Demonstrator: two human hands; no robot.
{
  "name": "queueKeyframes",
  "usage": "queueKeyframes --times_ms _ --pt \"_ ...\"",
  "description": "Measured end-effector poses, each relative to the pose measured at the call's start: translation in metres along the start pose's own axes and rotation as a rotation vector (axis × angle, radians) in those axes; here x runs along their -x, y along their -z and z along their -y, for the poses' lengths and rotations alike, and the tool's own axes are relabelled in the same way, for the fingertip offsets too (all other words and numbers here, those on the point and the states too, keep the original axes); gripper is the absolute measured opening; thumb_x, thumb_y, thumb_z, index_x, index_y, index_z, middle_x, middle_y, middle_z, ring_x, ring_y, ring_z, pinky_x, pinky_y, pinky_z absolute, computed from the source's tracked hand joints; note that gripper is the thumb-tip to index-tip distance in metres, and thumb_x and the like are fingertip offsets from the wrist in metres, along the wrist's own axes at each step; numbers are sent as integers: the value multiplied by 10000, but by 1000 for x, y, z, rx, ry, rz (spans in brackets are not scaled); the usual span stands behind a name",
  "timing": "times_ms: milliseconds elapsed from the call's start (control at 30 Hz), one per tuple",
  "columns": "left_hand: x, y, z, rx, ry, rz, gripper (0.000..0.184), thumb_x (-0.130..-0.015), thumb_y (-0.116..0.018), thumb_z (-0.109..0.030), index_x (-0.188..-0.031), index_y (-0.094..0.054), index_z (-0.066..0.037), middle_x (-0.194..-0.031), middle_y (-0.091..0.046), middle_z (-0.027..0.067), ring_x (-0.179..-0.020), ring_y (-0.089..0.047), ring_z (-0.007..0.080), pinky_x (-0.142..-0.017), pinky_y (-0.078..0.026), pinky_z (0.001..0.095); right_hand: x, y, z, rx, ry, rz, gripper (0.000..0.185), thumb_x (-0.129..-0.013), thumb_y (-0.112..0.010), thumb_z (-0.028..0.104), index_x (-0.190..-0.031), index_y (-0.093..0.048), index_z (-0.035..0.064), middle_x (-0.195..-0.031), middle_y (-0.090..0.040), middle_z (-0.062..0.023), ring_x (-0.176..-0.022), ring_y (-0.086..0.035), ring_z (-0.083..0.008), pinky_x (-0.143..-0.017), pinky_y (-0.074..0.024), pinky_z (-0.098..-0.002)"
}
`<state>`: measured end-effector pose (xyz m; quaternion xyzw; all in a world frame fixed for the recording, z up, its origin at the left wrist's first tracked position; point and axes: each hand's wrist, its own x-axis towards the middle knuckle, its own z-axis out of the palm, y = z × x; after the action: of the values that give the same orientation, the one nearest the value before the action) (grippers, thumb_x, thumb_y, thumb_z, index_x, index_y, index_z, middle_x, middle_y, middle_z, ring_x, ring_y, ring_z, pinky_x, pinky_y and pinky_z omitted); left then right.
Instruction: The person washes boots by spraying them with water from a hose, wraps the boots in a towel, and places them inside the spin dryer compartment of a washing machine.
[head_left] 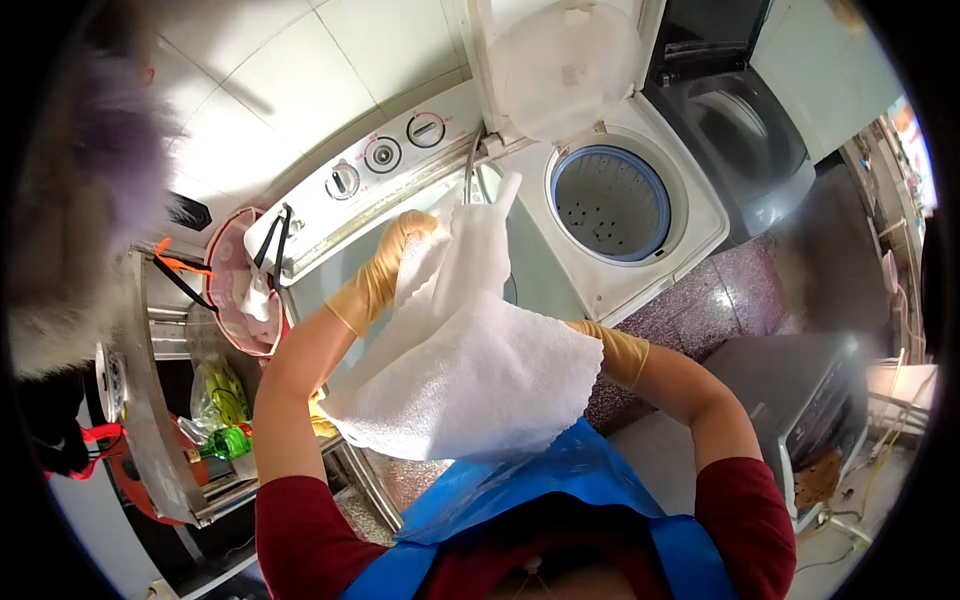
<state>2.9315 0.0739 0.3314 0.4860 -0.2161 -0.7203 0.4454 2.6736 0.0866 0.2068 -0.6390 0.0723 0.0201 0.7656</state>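
A white towel (480,375) with a scalloped edge is spread in front of me, over the wash tub side of a twin-tub washing machine (545,240). My left hand (405,240), in a yellowish rubber glove, is closed on the towel's upper left part. My right hand (615,352), gloved the same way, is at the towel's right edge and holds it there; the cloth hides most of its fingers. Part of the towel stands up in a narrow fold near the tub's water hose (470,165). The towel covers much of the wash tub (350,260).
The spin tub (610,205) stands open at right, its lid (570,65) raised. Control knobs (383,154) line the machine's back panel. A pink basket (235,285) is at left, above a metal rack (165,400) with a green bottle (228,442). A grey appliance (790,400) stands right.
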Motion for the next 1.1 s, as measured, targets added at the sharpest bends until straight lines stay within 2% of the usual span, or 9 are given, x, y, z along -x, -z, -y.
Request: queueKeyframes --times_ms 333,400,533,633,700,833,900,1000,1100 --pt "2 -52 -83 -408 -179 102 168 -802 -680 -221 -823 -664 -56 -768 -640 52 -690 -601 154 -641 -515 272 -5 24 40 -14 211 -162 449 -985 -524 174 -1402 -436 31 -1368 -535 -117 -1225 -544 -229 -1037 -448 -337" --pt "42 -60 -104 -1061 -690 330 403 -818 -721 -370 -946 -698 11 -980 -687 206 -842 -646 253 -768 -516 344 -2 30 48 -44 261 -203 445 -984 -524 171 -1398 -442 31 -1364 -539 -118 -1222 -548 -230 -1035 -450 -338" --pt "81 -120 -120 -605 -279 1383 482 -765 -787 -441 -955 -720 -3 -1133 -679 234 -1060 -657 298 -981 -433 388 3 38 59 -93 338 -253 436 -982 -524 166 -1390 -452 30 -1356 -546 -119 -1215 -554 -231 -1030 -455 -340" --pt "147 -100 -99 -1107 -479 1174 376 -782 -779 -411 -879 -758 -49 -1175 -684 188 -1128 -633 319 -1107 -277 359 8 43 63 -124 363 -272 430 -980 -524 162 -1384 -460 30 -1350 -551 -121 -1210 -559 -232 -1027 -458 -341" --pt "177 -81 -52 -1083 -458 402 170 -804 -709 -254 -744 -761 -104 -1174 -699 121 -1335 -481 265 -1188 -137 414 13 45 64 -151 375 -280 425 -979 -524 159 -1380 -465 29 -1346 -555 -121 -1207 -562 -233 -1025 -461 -342" --pt "196 -47 8 -1636 -471 147 129 -775 -649 -118 -776 -778 -104 -1347 -610 25 -1461 -281 254 -1211 -100 441 30 52 61 -271 385 -309 417 -977 -524 154 -1372 -476 29 -1339 -562 -123 -1200 -568 -234 -1020 -465 -344" --pt "201 -31 14 -1798 -370 167 223 -787 -636 -104 -956 -777 -135 -1415 -554 -30 -1437 -332 272 -1195 -204 435 34 53 57 -335 391 -326 413 -976 -524 152 -1368 -481 28 -1335 -565 -124 -1197 -571 -234 -1018 -467 -344" --pt "182 -27 6 -1082 -376 -170 360 -891 -649 -216 -1245 -656 -152 -1338 -607 49 -1269 -529 315 -1094 -403 427 35 55 48 -454 402 -370 407 -974 -524 148 -1362 -489 28 -1329 -571 -125 -1192 -576 -235 -1014 -471 -346" --pt "106 -42 -16 -1221 -614 -503 357 -938 -640 -338 -1157 -683 -59 -1201 -672 94 -1169 -590 176 -977 -474 324 25 52 34 -619 427 -404 401 -973 -524 144 -1356 -497 27 -1323 -576 -126 -1187 -581 -236 -1011 -474 -347"
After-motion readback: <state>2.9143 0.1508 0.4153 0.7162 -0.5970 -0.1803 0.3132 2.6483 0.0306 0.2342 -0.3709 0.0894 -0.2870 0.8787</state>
